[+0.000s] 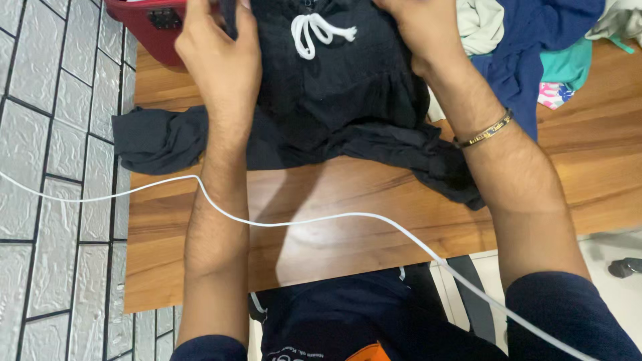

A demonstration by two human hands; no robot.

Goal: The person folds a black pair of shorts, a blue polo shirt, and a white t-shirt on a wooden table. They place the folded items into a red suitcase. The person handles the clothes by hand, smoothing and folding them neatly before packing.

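A black garment (348,93) with a white drawstring (314,32) lies crumpled on the wooden table (321,207). My left hand (217,57) presses on its left side, fingers closed over a fold of the black cloth near the top edge. My right hand (421,27) grips the garment's upper right part; its fingertips are cut off by the frame's top. A gold bracelet (487,130) sits on my right wrist. One dark sleeve (157,137) trails off to the left, over the table's edge.
A red basket (150,23) stands at the table's far left corner. A heap of clothes, dark blue (535,47), teal (568,67) and pale (481,23), lies at the back right. A white cable (321,219) crosses the table's front. A grey tiled wall (53,167) runs along the left.
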